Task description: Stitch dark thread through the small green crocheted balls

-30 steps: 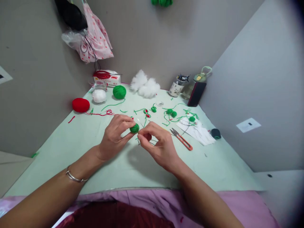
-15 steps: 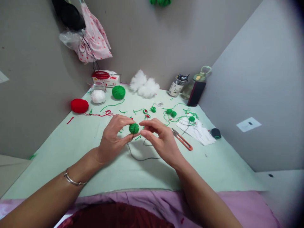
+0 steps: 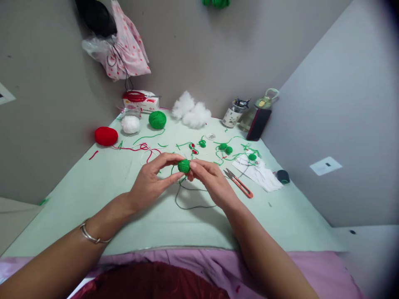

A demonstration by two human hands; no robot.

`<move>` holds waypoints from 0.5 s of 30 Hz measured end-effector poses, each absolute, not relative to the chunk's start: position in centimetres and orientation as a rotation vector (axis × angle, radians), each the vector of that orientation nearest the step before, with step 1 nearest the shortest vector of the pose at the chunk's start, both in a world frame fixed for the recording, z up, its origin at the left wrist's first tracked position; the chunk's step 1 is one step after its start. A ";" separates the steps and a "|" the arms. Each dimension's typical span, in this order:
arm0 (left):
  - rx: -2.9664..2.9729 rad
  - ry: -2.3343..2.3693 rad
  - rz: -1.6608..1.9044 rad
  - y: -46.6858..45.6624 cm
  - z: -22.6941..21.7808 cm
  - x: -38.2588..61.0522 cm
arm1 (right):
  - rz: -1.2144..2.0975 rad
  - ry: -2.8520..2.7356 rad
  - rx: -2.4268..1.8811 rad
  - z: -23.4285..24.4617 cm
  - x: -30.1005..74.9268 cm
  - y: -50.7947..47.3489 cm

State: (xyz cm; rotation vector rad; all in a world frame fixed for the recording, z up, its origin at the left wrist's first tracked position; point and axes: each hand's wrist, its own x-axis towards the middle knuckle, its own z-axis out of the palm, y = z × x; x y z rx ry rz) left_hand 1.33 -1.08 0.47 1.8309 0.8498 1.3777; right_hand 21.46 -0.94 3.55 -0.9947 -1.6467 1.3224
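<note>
A small green crocheted ball (image 3: 183, 166) is held above the table between both hands. My left hand (image 3: 153, 176) grips its left side, thumb below and fingers above. Thumb and fingers of my right hand (image 3: 209, 175) pinch the ball's right side; some of those fingertips are hidden behind it. A dark thread (image 3: 193, 207) hangs in a loop beneath the hands. To the right of my right hand lie orange-handled thread snips (image 3: 239, 183) with their blades apart. Whether a needle is between the fingers cannot be made out.
Red yarn (image 3: 106, 136), white yarn (image 3: 130, 124) and green yarn (image 3: 157, 120) sit back left. White stuffing (image 3: 191, 111) lies at the back. Small green balls (image 3: 225, 148) and yarn scraps are scattered centre right, near white paper (image 3: 258, 170), a black spool (image 3: 283, 176) and a phone (image 3: 259, 124).
The green ball has shifted slightly right and turned; the dark line across its face no longer shows. My right hand has closed in from beside the ball onto it.
</note>
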 end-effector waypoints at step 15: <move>1.418 0.866 1.380 -0.3 0.7 0.6 | 1.062 -1.487 -0.934 4.1 20.6 -2.9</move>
